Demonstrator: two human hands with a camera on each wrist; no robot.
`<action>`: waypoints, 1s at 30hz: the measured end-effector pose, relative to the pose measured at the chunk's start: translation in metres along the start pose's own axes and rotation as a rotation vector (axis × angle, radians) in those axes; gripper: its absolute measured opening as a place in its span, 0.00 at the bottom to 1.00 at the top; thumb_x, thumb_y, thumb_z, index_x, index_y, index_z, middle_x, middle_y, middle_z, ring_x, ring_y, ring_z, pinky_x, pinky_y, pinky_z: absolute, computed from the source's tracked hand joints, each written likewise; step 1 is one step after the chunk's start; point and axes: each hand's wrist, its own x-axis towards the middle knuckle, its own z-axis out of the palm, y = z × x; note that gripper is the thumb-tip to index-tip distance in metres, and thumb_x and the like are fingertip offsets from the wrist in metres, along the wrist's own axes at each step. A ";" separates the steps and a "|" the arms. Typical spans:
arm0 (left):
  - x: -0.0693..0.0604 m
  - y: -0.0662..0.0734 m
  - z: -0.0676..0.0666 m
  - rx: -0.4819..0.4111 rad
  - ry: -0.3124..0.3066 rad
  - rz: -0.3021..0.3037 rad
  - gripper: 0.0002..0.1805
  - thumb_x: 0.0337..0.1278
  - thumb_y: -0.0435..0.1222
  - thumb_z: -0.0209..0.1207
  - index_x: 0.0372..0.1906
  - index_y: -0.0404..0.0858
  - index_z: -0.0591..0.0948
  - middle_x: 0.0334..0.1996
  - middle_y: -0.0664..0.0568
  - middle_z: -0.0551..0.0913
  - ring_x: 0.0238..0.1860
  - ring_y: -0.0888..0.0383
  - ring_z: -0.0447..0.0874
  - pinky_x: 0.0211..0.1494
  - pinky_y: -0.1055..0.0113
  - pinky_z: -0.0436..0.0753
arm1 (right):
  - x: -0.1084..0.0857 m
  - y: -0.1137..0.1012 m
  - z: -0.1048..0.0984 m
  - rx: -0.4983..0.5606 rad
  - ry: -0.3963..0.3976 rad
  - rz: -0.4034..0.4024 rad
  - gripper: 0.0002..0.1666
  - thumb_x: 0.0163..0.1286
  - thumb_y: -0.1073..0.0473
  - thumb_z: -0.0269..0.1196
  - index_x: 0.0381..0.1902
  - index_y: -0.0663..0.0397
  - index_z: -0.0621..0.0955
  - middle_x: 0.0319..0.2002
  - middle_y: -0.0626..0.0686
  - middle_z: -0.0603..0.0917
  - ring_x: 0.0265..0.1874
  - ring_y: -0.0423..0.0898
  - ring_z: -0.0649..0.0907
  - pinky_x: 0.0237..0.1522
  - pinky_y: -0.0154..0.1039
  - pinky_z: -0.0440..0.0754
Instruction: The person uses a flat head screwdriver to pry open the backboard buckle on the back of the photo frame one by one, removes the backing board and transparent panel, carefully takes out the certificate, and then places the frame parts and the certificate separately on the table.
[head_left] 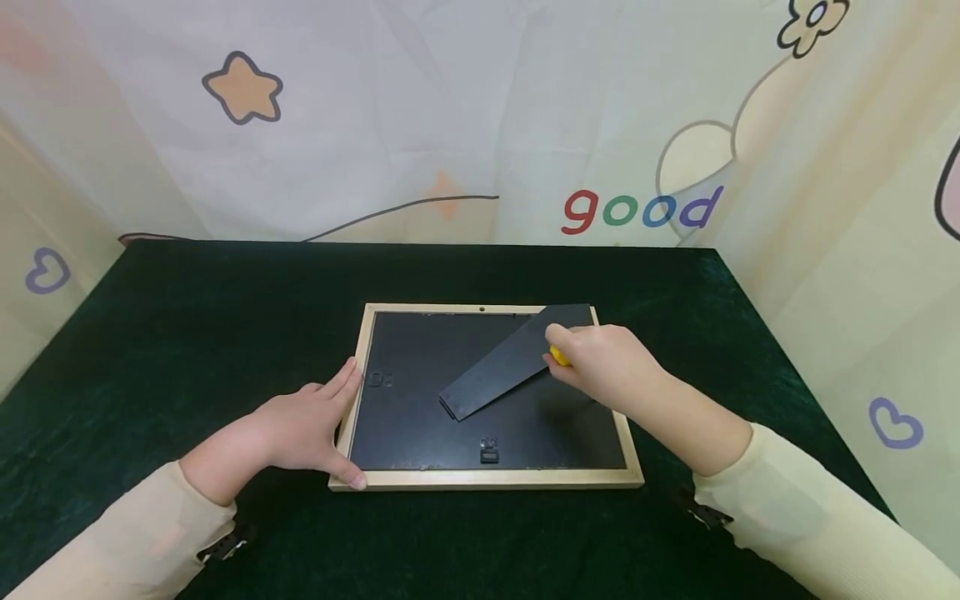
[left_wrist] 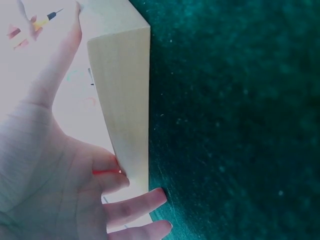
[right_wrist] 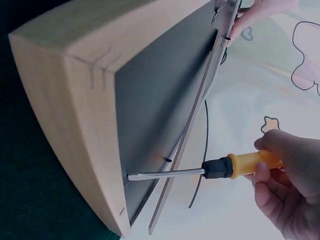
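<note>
The pale wood frame (head_left: 487, 479), its matte black back panel (head_left: 416, 400) uppermost, lies on dark green cloth (head_left: 225, 333); 1 tapered black leg (head_left: 506, 362) slants across. The left hand (head_left: 303, 425), fingers extended, touches the left side. The right hand (head_left: 609, 360) grips a yellow-handled screwdriver (right_wrist: 218, 169), blade near the inner edge.
</note>
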 end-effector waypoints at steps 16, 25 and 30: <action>-0.003 -0.003 -0.001 -0.014 0.001 -0.003 0.75 0.24 0.73 0.61 0.72 0.32 0.42 0.73 0.38 0.38 0.63 0.35 0.59 0.48 0.48 0.74 | 0.022 -0.020 0.012 -0.145 -0.210 -0.022 0.11 0.57 0.57 0.69 0.30 0.53 0.76 0.17 0.49 0.78 0.13 0.42 0.73 0.16 0.31 0.72; -0.003 -0.001 0.000 -0.015 -0.013 -0.004 0.75 0.24 0.73 0.62 0.72 0.31 0.42 0.73 0.38 0.39 0.63 0.35 0.59 0.48 0.48 0.75 | 0.022 -0.028 0.029 -0.105 -0.425 -0.025 0.13 0.61 0.54 0.66 0.36 0.52 0.75 0.25 0.51 0.82 0.18 0.43 0.76 0.26 0.34 0.80; -0.003 0.000 -0.002 -0.015 -0.010 -0.001 0.74 0.24 0.73 0.62 0.72 0.31 0.43 0.73 0.38 0.39 0.64 0.35 0.59 0.49 0.47 0.74 | 0.016 -0.009 0.021 0.021 -0.352 0.104 0.14 0.60 0.54 0.67 0.37 0.54 0.75 0.22 0.50 0.79 0.17 0.43 0.74 0.26 0.33 0.78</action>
